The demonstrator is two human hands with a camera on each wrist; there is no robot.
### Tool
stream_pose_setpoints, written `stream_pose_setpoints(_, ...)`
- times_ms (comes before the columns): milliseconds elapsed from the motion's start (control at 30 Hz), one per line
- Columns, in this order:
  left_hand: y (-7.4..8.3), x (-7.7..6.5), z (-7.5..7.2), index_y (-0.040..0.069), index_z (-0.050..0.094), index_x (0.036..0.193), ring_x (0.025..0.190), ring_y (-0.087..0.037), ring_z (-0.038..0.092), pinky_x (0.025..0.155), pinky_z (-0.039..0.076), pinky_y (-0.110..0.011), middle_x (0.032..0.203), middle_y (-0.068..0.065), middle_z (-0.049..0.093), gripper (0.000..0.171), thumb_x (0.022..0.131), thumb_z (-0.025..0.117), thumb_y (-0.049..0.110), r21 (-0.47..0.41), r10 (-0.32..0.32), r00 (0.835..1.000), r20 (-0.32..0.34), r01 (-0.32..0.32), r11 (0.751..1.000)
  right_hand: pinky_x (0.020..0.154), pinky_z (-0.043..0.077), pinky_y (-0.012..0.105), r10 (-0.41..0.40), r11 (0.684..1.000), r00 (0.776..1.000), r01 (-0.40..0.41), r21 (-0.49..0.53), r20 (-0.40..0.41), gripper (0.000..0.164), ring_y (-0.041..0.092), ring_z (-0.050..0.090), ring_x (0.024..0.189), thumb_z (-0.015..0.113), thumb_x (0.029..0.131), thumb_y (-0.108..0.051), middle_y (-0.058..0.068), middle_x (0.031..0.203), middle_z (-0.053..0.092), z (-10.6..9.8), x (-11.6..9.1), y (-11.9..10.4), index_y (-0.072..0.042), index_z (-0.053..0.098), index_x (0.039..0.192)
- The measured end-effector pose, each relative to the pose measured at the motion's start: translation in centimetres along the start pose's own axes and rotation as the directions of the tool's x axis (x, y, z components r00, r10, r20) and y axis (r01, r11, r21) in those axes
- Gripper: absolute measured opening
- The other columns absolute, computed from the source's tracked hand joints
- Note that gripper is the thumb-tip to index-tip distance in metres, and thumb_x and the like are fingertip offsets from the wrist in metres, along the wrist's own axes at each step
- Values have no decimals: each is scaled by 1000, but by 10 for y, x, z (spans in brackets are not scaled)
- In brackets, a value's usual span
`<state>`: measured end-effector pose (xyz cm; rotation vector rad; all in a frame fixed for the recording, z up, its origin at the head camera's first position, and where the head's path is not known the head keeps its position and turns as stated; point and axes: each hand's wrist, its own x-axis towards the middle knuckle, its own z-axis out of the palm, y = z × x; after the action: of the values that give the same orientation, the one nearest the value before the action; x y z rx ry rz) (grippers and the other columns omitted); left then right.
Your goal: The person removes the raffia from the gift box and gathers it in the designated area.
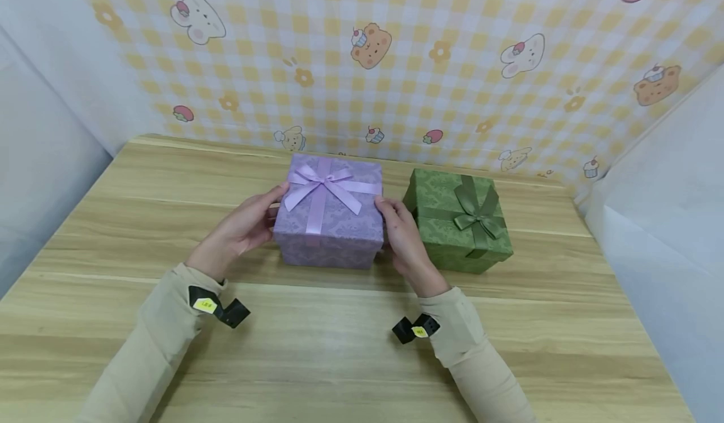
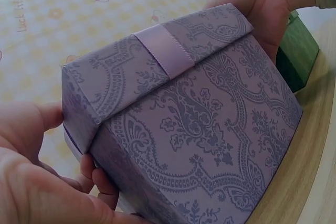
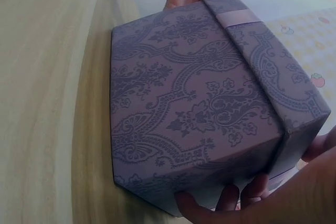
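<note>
A purple gift box (image 1: 353,250) with a damask pattern sits on the wooden table. Its lid carries a lilac ribbon and bow (image 1: 321,183). From the left side my left hand (image 1: 243,225) holds the box; in the left wrist view its thumb lies on the lid's side and its fingers are curled below the lid's edge. On the opposite side my right hand (image 1: 406,237) grips it, thumb up at the lid and fingers (image 3: 228,198) bent against the lower wall. The box's far side is hidden.
Just right of my right hand stands a green gift box (image 1: 438,222) with a dark green bow. The wooden table (image 1: 317,347) ends at a yellow checked cloth (image 1: 339,102) behind, and white sheets (image 1: 667,178) hang at both sides.
</note>
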<state>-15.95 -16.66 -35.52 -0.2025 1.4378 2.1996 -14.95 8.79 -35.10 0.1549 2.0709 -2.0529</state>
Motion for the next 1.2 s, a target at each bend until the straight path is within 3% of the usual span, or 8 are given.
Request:
stream_pose_setpoints(200, 0, -1, -1, 8, 48, 109, 95, -16, 48, 77, 48, -29, 104, -6, 50, 35, 95, 50, 41, 31, -5, 1000, -6, 5, 1000, 101, 30, 40, -24, 999, 1000, 23, -36, -11, 47, 23, 39, 121, 45, 98, -38, 12, 131, 42, -2, -1, -3, -3, 43, 129)
stream_pose_setpoints(433, 0, -2, -1, 14, 62, 90, 91, -15, 48, 76, 47, -32, 93, -2, 55, 29, 95, 50, 40, 56, 13, 1000, -19, -12, 998, 102, 28, 42, -37, 997, 999, 37, -62, 8, 49, 24, 36, 122, 43, 99, -38, 12, 132, 41, -3, -1, -3, -3, 40, 133)
stream_pose_setpoints(667, 3, -1, 2, 15, 64, 85, 90, -14, 46, 77, 45, -31, 90, -1, 55, 28, 94, 53, 39, 53, 27, 999, -41, -25, 998, 103, 28, 41, -34, 996, 999, 32, -81, -19, 50, 23, 36, 122, 44, 98, -40, 10, 132, 41, -2, -1, -5, -5, 39, 133)
stream_pose_setpoints(933, 4, -2, 3, 15, 62, 82, 88, -13, 46, 76, 42, -31, 87, 1, 56, 29, 93, 53, 41, 111, 56, 996, -70, -48, 993, 102, 30, 37, -62, 991, 997, 55, -119, -55, 48, 18, 39, 122, 44, 97, -40, 7, 129, 44, 1, 1, -5, -6, 43, 131)
stream_pose_setpoints(1200, 6, -3, 7, 17, 63, 76, 84, -12, 49, 76, 37, -27, 83, 3, 55, 29, 92, 55, 39, 159, 151, 983, -104, -133, 978, 100, 32, 36, -122, 987, 990, 114, -117, -64, 47, 19, 42, 118, 44, 98, -40, 9, 126, 47, 3, 0, -7, -5, 44, 129)
